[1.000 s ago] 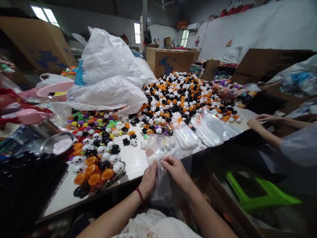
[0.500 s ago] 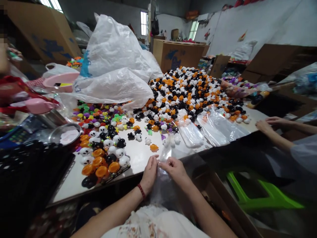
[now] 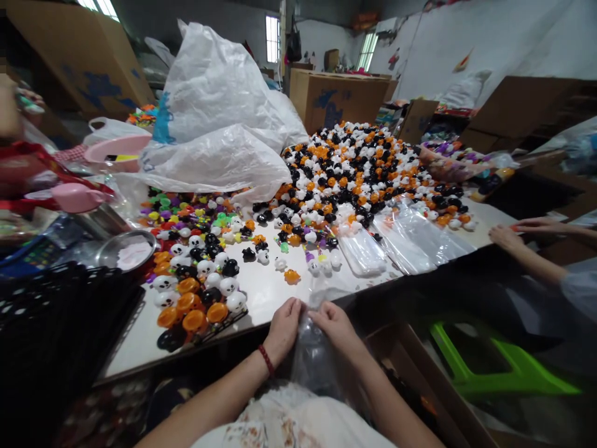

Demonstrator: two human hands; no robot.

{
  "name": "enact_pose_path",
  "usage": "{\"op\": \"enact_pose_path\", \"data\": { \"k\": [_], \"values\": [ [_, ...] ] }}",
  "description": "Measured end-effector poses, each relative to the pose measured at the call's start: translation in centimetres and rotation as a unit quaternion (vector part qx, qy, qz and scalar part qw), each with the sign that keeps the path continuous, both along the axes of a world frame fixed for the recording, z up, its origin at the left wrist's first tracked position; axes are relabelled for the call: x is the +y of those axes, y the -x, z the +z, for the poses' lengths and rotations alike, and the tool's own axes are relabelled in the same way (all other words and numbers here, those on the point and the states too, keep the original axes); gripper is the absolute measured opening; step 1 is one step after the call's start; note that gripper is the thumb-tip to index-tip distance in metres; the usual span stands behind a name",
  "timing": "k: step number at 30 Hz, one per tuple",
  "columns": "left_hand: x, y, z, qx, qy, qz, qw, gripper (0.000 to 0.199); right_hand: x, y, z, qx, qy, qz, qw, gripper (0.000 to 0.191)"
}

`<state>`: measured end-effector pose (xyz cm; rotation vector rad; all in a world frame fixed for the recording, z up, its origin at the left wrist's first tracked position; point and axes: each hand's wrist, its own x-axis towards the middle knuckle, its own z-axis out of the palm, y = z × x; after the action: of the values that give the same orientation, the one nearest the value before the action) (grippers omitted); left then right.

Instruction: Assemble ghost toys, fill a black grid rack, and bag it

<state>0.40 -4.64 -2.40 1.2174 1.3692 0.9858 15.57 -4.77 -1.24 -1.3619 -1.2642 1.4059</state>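
Note:
At the table's front edge, my left hand (image 3: pixel 283 328) pinches the rim of a clear plastic bag (image 3: pixel 311 354), which hangs down over my lap. My right hand (image 3: pixel 336 325) is closed on the same bag, just to the right. Small toys, among them an orange one (image 3: pixel 291 276) and a white one (image 3: pixel 280 264), lie on the white table beyond my fingers. To the left stand rows of skull, black and orange toys (image 3: pixel 194 320). A stack of clear bags (image 3: pixel 364 252) rests to the right.
A large heap of toys (image 3: pixel 354 162) covers the table's back, beside a big white sack (image 3: pixel 219 99). A metal bowl (image 3: pixel 128 250) sits left. Another person's hands (image 3: pixel 508 238) are at the right, above a green stool (image 3: pixel 499 367). An open box is below.
My fingers have shifted along the bag's rim, and my right index finger, stretched out before, is now curled in. The view has shifted slightly.

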Motion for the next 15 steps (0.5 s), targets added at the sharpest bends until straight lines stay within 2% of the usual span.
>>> {"op": "enact_pose_path", "data": {
  "k": [4, 7, 10, 12, 15],
  "values": [
    [-0.2, 0.3, 0.7, 0.101, 0.009, -0.012, 0.995, 0.021, 0.2, -1.8, 0.3, 0.101, 0.056, -0.094, 0.989, 0.044],
    [0.0, 0.6, 0.7, 0.162, 0.008, -0.029, 0.986, 0.013, 0.7, -3.3, 0.5, 0.155, 0.075, -0.109, 0.979, 0.049],
    [0.1, 1.0, 0.6, 0.205, 0.004, -0.015, 0.979, 0.028, 1.2, -4.7, 1.1, 0.125, 0.063, -0.125, 0.982, 0.045],
    [0.0, 1.3, 0.6, 0.22, 0.005, -0.024, 0.975, 0.036, 1.6, -5.5, 2.1, 0.096, 0.044, -0.163, 0.981, 0.05],
    [-0.5, 1.9, 0.7, 0.251, 0.007, -0.061, 0.966, 0.031, 2.5, -6.6, 4.4, 0.061, -0.014, -0.211, 0.975, 0.062]
  ]
}}
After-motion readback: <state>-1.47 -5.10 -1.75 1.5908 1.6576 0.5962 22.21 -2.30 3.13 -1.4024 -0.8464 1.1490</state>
